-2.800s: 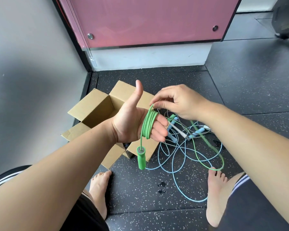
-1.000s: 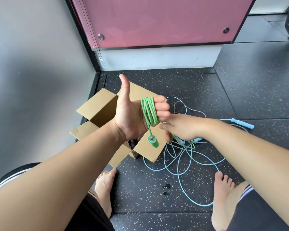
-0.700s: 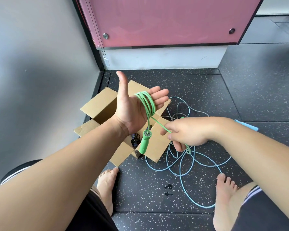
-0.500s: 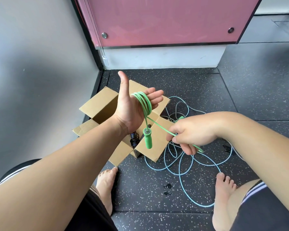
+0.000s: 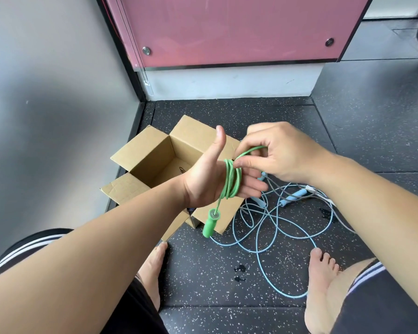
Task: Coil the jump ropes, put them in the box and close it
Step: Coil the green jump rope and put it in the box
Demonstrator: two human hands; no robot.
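My left hand (image 5: 210, 179) is held palm up over the open cardboard box (image 5: 155, 160), thumb raised. Several loops of the green jump rope (image 5: 231, 179) are wound round its fingers, and one green handle (image 5: 210, 225) dangles below the palm. My right hand (image 5: 278, 153) is above and just right of the left fingers and pinches the free green cord. The light blue jump rope (image 5: 273, 232) lies tangled on the floor to the right of the box, with its blue handles (image 5: 295, 196) among the loops. A grey cord runs through the same tangle.
The box stands in the corner by a grey wall (image 5: 46, 104) on the left and a pink panel (image 5: 227, 30) behind. A small dark thing (image 5: 191, 209) shows at the box's near edge. My bare feet (image 5: 152, 271) rest on the dark speckled floor mat (image 5: 203, 280).
My right hand rose from low beside the box, carrying the green cord up and over the left fingers. The view shifted slightly, and the dangling green handle swung.
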